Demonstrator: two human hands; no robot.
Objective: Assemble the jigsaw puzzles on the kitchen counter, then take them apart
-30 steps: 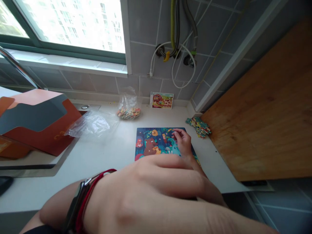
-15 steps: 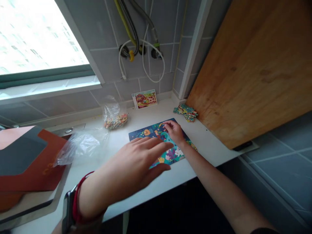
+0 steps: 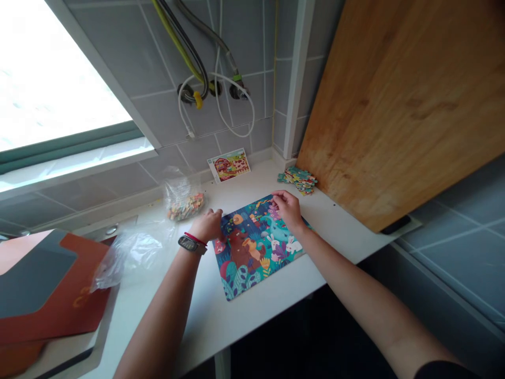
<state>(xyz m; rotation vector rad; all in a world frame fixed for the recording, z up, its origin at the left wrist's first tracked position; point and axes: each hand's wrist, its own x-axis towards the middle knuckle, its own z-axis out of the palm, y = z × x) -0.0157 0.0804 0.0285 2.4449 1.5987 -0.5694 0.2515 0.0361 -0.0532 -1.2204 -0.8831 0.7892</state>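
Both arms extended forward, hands (image 3: 209,226) apart, fingers curled.

In front of me, running from the lower left to the centre right, is a white countertop (image 3: 205,342). At the centre lies 1 animal jigsaw (image 3: 252,247); upper right of it, a pile of loose pieces (image 3: 299,180). Left of centre sit 1 clear bag of pieces (image 3: 185,205) and 1 crumpled plastic bag (image 3: 138,250). 1 farm picture card (image 3: 229,165) leans at the back.
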